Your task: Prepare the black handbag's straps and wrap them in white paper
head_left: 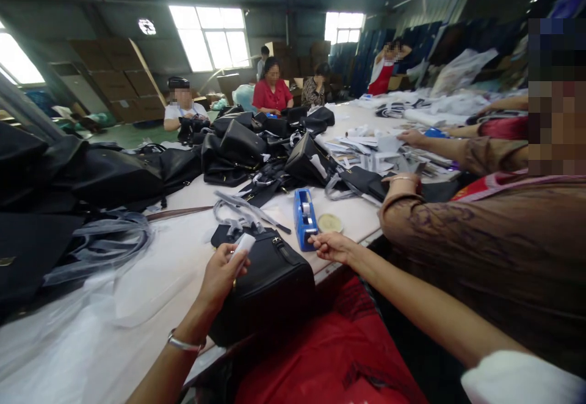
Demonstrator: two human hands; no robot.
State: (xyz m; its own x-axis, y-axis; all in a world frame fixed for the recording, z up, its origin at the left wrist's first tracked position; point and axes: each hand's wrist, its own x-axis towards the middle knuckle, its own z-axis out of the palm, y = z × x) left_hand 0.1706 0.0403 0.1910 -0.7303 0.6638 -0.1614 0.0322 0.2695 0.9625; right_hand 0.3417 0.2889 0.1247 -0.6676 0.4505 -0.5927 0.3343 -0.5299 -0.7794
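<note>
A black handbag [270, 282] lies on the near edge of the white table [160, 270], its wrapped handles [238, 212] pointing away from me. My left hand [222, 276] rests on the bag's top, fingers closed on a small white piece [242, 246], perhaps paper or foam. My right hand [330, 246] reaches to the near end of a blue tape dispenser [304, 218], fingers curled in a pinch at its cutter; whether tape is between them I cannot make out. A round yellowish disc [330, 223] lies just right of the dispenser.
Heaps of black bags [238, 144] and clear plastic wrap [105, 242] cover the left and middle of the table. A person in a brown sleeve [458, 233] sits close on my right, hands among white paper pieces [366, 147]. Other people sit at the far end.
</note>
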